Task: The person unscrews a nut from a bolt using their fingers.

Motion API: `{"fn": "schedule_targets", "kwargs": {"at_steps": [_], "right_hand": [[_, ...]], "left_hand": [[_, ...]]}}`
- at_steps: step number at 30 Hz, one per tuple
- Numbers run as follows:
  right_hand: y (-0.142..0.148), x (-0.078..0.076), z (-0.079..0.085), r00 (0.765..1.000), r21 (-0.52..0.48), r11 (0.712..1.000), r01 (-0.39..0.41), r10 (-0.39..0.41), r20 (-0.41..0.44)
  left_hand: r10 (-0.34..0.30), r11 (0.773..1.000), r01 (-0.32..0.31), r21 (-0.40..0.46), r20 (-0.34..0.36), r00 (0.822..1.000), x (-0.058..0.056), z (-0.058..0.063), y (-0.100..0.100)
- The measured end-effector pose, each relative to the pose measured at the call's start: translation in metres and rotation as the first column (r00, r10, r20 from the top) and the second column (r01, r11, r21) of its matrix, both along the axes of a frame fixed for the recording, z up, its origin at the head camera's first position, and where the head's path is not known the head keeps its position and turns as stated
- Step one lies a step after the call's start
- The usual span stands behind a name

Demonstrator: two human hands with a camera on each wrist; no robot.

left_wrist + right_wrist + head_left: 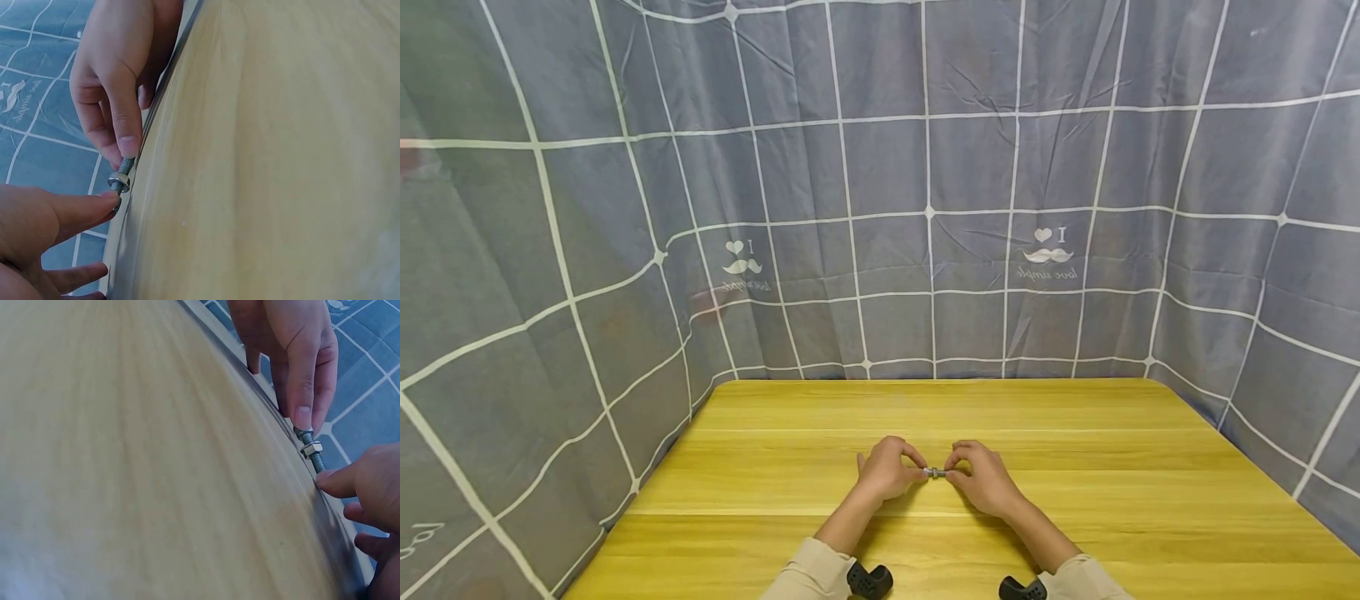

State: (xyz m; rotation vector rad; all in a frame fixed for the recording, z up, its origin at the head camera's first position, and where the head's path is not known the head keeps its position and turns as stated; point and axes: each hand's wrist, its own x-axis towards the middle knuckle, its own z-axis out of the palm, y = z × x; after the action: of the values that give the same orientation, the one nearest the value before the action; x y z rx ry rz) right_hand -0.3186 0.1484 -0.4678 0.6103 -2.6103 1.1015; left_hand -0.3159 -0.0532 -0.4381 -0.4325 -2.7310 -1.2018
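A small metal bolt [930, 472] is held between both hands over the middle of the table. A hex nut [311, 449] sits partway along its threaded shank, with bare thread showing beyond it. My left hand [883, 471] pinches the head end of the bolt between thumb and finger. From the other side, my right hand [987, 479] pinches the threaded tip, its fingertips covering the very end. In the left wrist view, the nut [119, 182] shows as a bright ring between the two hands' fingertips.
The yellow wood-grain table [760, 483] extends around both hands. A grey curtain [887, 183] with white grid lines hangs behind it and along both sides. Black wrist-worn devices [870, 581] show at the cuffs of the light sleeves [816, 573].
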Motion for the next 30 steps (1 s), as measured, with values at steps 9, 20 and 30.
{"fn": "schedule_targets", "kwargs": {"at_steps": [9,20,30], "right_hand": [[0.0,-0.001,0.004,1.0,-0.038,0.999,0.014,-0.013,0.005],[-0.004,-0.005,0.013,0.998,-0.106,0.993,0.059,-0.056,0.028],[-0.004,-0.011,0.021,0.995,-0.209,0.974,0.09,-0.077,0.067]], "left_hand": [[-0.001,1.0,0.001,0.018,0.024,1.0,-0.003,0.003,0.0],[-0.014,0.997,0.014,0.082,0.006,1.0,-0.01,0.011,-0.002],[-0.047,0.967,0.034,0.254,0.047,0.998,-0.015,0.019,0.0]]}}
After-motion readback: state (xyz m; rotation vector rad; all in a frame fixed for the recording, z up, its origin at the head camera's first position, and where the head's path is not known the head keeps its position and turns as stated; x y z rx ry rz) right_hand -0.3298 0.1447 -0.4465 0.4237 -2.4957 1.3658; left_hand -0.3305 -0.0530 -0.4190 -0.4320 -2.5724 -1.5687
